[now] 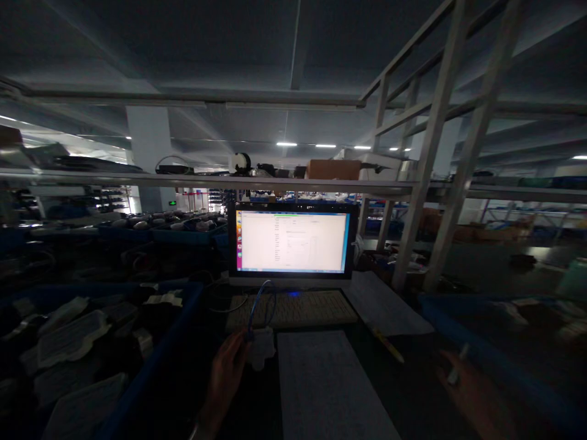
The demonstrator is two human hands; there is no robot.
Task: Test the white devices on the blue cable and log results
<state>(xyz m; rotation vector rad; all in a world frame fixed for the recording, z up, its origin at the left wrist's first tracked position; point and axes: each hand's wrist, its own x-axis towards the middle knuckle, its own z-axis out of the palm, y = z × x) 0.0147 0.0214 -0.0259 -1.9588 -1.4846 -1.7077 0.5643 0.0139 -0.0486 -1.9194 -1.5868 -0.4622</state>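
Note:
The scene is very dark. My left hand (225, 374) reaches forward and grips a small white device (261, 346) with a blue cable (262, 302) looping up from it, just in front of the keyboard (293, 309). My right hand (477, 394) is low at the right, fingers closed round a thin white pen-like stick (458, 364). A lit monitor (292, 242) showing a white window stands behind the keyboard. A grey mat (328, 385) lies between my hands.
A blue bin (151, 360) of bagged white parts sits at the left, another blue bin (486, 348) at the right. A yellow pencil-like item (387, 346) lies on the bench. A metal shelf (206, 181) and slanted frame posts (431, 153) rise above.

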